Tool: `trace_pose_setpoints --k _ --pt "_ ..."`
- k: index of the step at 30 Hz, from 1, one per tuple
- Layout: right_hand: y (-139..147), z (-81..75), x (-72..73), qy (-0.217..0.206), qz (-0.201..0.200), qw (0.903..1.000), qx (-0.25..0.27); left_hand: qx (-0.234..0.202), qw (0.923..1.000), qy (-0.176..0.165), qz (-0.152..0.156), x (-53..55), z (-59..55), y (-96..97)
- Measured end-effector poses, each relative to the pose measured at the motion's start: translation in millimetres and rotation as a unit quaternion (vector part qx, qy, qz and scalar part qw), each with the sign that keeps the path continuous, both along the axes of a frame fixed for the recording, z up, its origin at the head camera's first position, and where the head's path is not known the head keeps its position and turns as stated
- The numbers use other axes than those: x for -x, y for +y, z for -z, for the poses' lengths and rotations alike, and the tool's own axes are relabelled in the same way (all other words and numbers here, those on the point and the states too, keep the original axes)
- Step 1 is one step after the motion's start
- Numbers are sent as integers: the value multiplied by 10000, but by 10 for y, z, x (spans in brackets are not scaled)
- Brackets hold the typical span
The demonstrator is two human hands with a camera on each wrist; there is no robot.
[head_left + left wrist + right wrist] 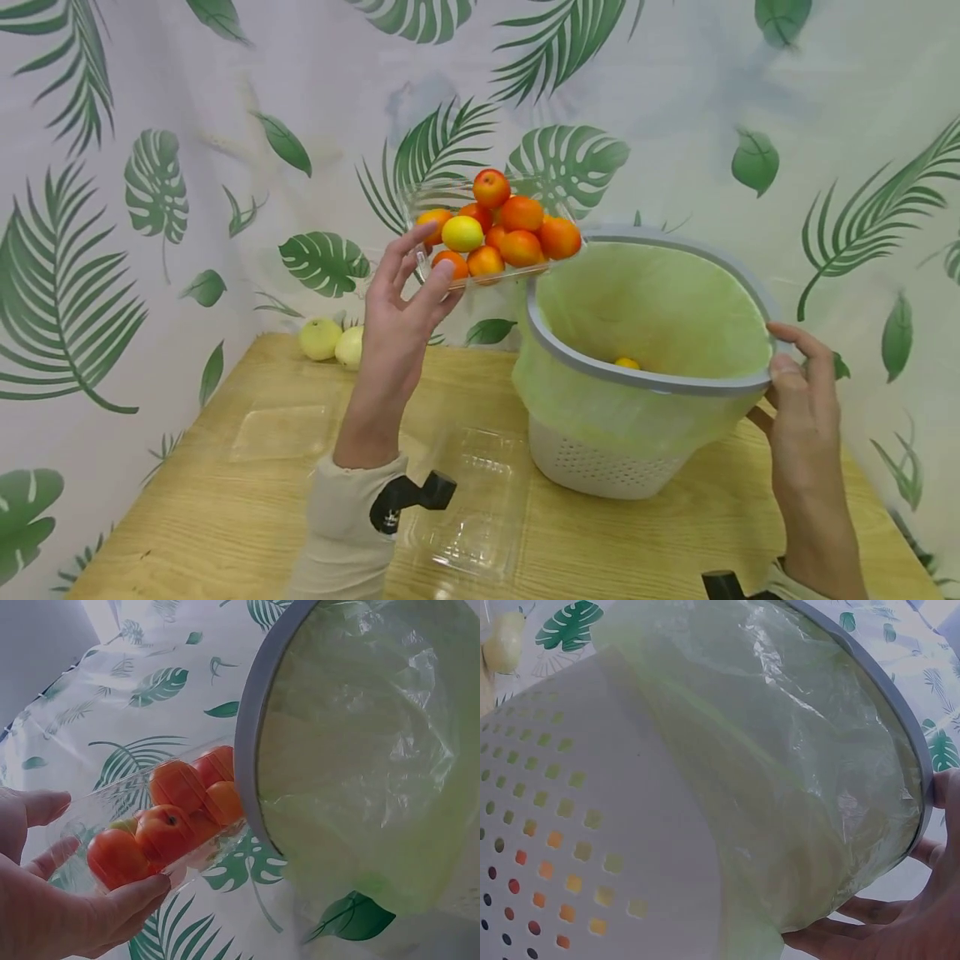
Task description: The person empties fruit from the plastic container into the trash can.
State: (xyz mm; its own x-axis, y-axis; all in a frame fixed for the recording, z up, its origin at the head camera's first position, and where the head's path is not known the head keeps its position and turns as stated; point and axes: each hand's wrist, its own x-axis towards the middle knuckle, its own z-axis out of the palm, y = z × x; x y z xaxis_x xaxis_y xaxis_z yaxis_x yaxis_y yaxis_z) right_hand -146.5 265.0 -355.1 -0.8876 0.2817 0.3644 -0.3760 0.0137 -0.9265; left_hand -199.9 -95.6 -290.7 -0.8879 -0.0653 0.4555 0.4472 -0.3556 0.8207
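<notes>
My left hand [408,308] grips the left end of a clear plastic tray [97,802] and holds it up beside the basket's rim. Several round orange-red fruits [519,248] and a yellow one [462,233] are heaped in the tray; their exact kind is unclear. A white basket [585,462] with holes in its wall and a grey rim stands on the right, tilted a little, lined with a pale green plastic bag [637,292]. My right hand [806,412] pinches the grey rim [900,720] at its right side. Inside, an orange-yellow fruit [627,363] shows; orange and red show through the holes.
Two pale yellow-green fruits [320,339] sit at the table's back left. An empty clear plastic container [480,500] lies in front of the basket, and another clear piece [277,432] lies left of it. A leaf-patterned sheet [300,83] hangs behind the wooden table [202,517].
</notes>
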Motion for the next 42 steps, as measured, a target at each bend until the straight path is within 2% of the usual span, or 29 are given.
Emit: trace_pose_setpoints --k 6,12,17,21,24,32,42 --pt "6 2 -3 -70 9 10000 -67 -145 9991 -4 391 94 -27 206" --pt "19 -6 -13 -43 21 10000 -79 -81 9985 18 542 157 -58 427" --pt "25 -9 -27 7 78 9999 -87 175 9985 341 394 219 -1 571" --pt "28 -4 -24 -28 56 9999 -112 350 9978 538 140 258 61 626" --pt "27 -2 -15 -57 38 9999 -135 346 9970 690 72 273 93 648" --pt "30 -8 -19 -32 79 9998 -173 286 9953 873 291 272 156 693" --pt "40 -9 -15 -94 62 9997 -228 398 9943 968 222 251 205 691"
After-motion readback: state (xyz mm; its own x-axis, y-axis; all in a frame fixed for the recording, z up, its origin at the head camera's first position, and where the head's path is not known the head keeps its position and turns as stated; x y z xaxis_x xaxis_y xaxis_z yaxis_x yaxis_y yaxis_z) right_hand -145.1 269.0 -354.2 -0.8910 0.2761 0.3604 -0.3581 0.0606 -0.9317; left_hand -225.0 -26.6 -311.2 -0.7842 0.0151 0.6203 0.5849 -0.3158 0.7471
